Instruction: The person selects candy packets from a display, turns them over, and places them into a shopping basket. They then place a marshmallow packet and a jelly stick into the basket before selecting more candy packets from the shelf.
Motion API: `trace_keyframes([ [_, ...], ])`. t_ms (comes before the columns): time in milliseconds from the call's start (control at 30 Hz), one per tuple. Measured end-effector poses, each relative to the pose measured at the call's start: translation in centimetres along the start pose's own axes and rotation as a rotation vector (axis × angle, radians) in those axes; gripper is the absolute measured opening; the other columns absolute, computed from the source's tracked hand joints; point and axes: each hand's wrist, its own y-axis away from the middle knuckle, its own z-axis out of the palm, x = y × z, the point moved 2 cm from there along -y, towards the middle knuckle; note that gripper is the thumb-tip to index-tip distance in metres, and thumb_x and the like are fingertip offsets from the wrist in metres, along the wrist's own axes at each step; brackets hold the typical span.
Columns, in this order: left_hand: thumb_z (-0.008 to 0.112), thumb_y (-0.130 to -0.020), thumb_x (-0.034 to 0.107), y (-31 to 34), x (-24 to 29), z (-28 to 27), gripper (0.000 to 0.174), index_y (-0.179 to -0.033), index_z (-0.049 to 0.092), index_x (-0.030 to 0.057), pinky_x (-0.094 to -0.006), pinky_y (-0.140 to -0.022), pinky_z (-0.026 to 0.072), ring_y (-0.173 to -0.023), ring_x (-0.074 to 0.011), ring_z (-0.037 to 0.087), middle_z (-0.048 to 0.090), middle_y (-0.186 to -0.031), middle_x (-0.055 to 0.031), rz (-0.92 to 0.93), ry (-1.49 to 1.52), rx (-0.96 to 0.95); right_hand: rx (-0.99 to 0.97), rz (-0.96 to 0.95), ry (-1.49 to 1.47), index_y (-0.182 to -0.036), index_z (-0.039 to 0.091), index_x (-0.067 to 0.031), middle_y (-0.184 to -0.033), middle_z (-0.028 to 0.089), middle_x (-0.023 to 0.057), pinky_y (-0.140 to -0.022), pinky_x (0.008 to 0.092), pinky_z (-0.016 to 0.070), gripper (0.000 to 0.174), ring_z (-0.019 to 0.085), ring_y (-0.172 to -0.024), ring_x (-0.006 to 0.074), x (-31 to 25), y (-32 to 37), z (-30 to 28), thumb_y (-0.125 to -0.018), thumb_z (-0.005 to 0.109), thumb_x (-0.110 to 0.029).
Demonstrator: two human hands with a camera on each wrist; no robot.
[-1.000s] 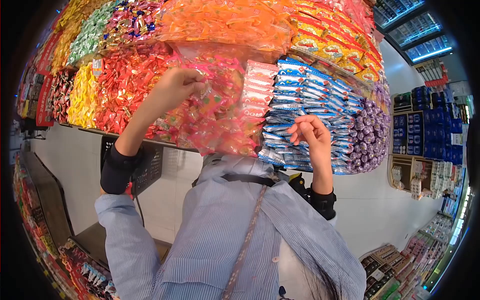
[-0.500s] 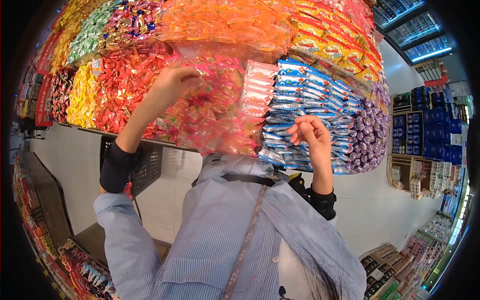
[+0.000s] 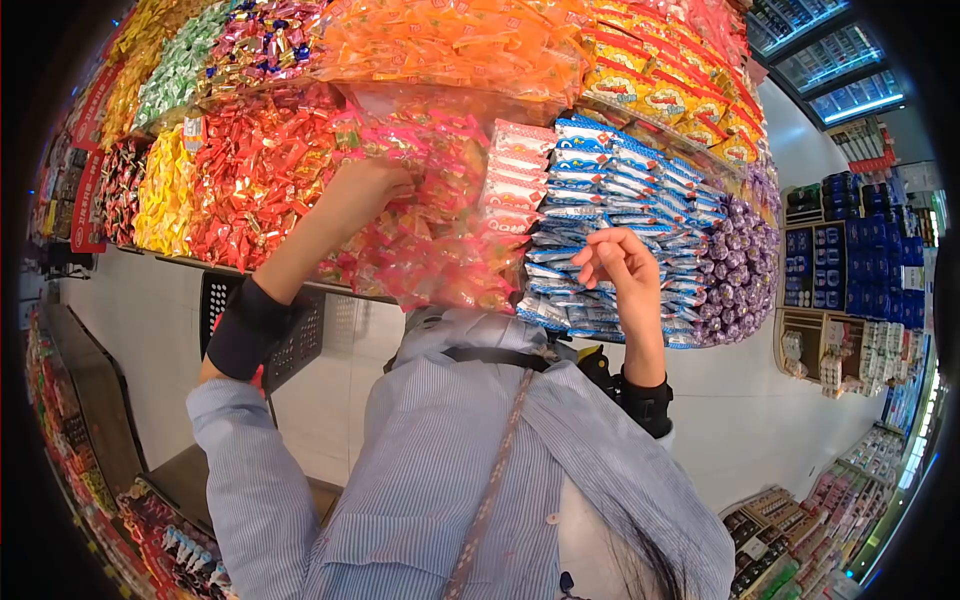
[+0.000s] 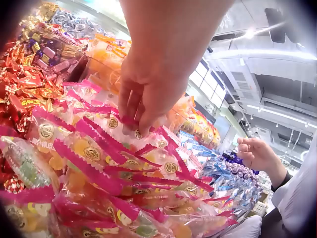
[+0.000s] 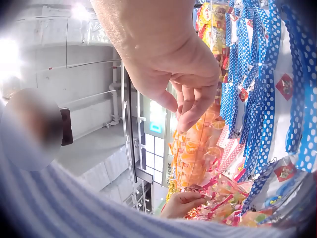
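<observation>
Pink-wrapped candies (image 3: 440,230) lie in a heap, and the left hand (image 3: 365,188) pinches one near the heap's top with bunched fingertips. Right of the heap, the right hand (image 3: 618,262) hovers loosely curled and empty before blue packets (image 3: 640,195). Red candies (image 3: 250,170) lie left of the heap.

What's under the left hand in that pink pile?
Clear candy packets with pink crimped edges, which the left hand pinches. Its fingers hide the pinched spot; deeper layers are buried.
</observation>
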Motion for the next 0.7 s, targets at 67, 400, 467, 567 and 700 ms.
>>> trace_keyframes([
  [67, 0.056, -0.075, 0.017, -0.4, 0.2, -0.1, 0.015, -0.084, 0.062, 0.0056, -0.0372, -0.065, 0.0448, -0.074, -0.0296, 0.056, 0.060, -0.080, -0.0113, 0.003, -0.002, -0.087, -0.003, 0.005, -0.001, -0.094, 0.053, -0.0009, -0.077, 0.061, 0.0088, -0.055, 0.0222, 0.0444, 0.015, 0.055, -0.062, 0.0104, 0.1, 0.1, 0.0, -0.087, 0.047, -0.013],
  [400, 0.055, -0.073, 0.017, -1.9, -0.9, 1.0, 0.013, -0.081, 0.060, 0.0071, -0.0388, -0.062, 0.0445, -0.070, -0.0299, 0.057, 0.059, -0.073, -0.0113, -0.034, -0.031, -0.259, 0.006, -0.007, 0.001, -0.094, 0.053, -0.0005, -0.077, 0.061, 0.0095, -0.055, 0.0219, 0.0447, 0.016, 0.055, -0.062, 0.0104, 0.1, 0.0, -0.2, -0.087, 0.047, -0.013],
  [467, 0.055, -0.074, 0.018, -2.1, -0.9, 1.2, 0.014, -0.081, 0.059, 0.0081, -0.0394, -0.062, 0.0447, -0.069, -0.0300, 0.057, 0.059, -0.072, -0.0114, -0.060, -0.061, -0.247, 0.010, 0.000, -0.013, -0.094, 0.053, -0.0005, -0.077, 0.061, 0.0096, -0.055, 0.0219, 0.0447, 0.016, 0.055, -0.062, 0.0104, 0.1, 0.1, -0.1, -0.087, 0.047, -0.013],
  [567, 0.053, -0.076, 0.018, -2.8, 0.1, 0.4, 0.016, -0.087, 0.058, 0.0075, -0.0389, -0.066, 0.0445, -0.075, -0.0306, 0.056, 0.059, -0.078, -0.0118, -0.010, -0.042, -0.112, 0.017, -0.002, -0.018, -0.094, 0.053, -0.0005, -0.077, 0.061, 0.0099, -0.055, 0.0219, 0.0446, 0.016, 0.055, -0.061, 0.0105, 0.1, 0.1, -0.3, -0.087, 0.047, -0.013],
  [700, 0.053, -0.079, 0.016, -5.4, 2.0, -2.9, 0.016, -0.090, 0.057, 0.0051, -0.0368, -0.074, 0.0430, -0.087, -0.0286, 0.053, 0.058, -0.085, -0.0107, 0.082, 0.015, 0.103, 0.024, -0.001, -0.022, -0.094, 0.053, -0.0006, -0.078, 0.061, 0.0101, -0.055, 0.0223, 0.0446, 0.015, 0.055, -0.062, 0.0108, 0.3, 0.3, -0.4, -0.087, 0.047, -0.013],
])
